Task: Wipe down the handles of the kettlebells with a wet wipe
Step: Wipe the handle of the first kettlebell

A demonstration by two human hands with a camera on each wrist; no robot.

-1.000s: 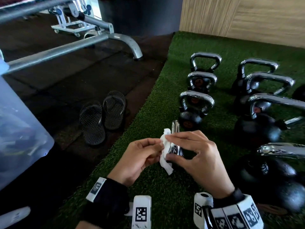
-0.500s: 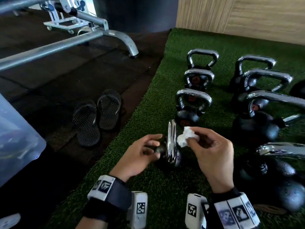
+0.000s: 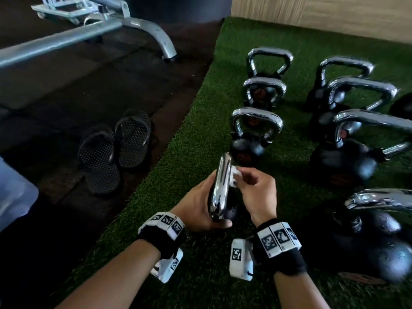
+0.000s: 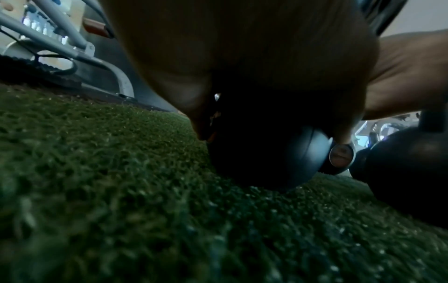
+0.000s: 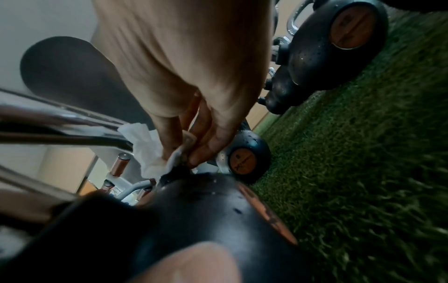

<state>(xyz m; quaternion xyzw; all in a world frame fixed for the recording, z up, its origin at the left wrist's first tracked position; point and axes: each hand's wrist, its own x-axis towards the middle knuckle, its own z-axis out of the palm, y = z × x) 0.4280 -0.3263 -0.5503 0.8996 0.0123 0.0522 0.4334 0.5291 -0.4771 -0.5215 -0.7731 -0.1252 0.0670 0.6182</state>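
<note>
A small black kettlebell [image 3: 230,208] with a chrome handle [image 3: 220,186] stands on the green turf [image 3: 194,134] in front of me. My left hand [image 3: 199,205] grips it from the left, thumb under the near end of the handle. My right hand [image 3: 254,190] pinches a crumpled white wet wipe [image 3: 235,178] against the right side of the handle near its far end. In the right wrist view the fingers [image 5: 206,134] pinch the wipe [image 5: 148,151] where the handle [image 5: 60,132] bends down into the black body [image 5: 206,210]. The left wrist view shows my palm [image 4: 242,57] over the body [image 4: 261,162].
Three more small kettlebells [image 3: 256,134] line up beyond the held one, and several bigger ones [image 3: 347,157] stand in a row to the right. A pair of black sandals [image 3: 116,148] lies on the dark floor at left, near a grey metal frame [image 3: 142,27] and a clear plastic bin [image 3: 15,192].
The wipe went from the handle's left side to its right, now pinched by the right hand alone. My left hand moved from the wipe to a grip on the kettlebell.
</note>
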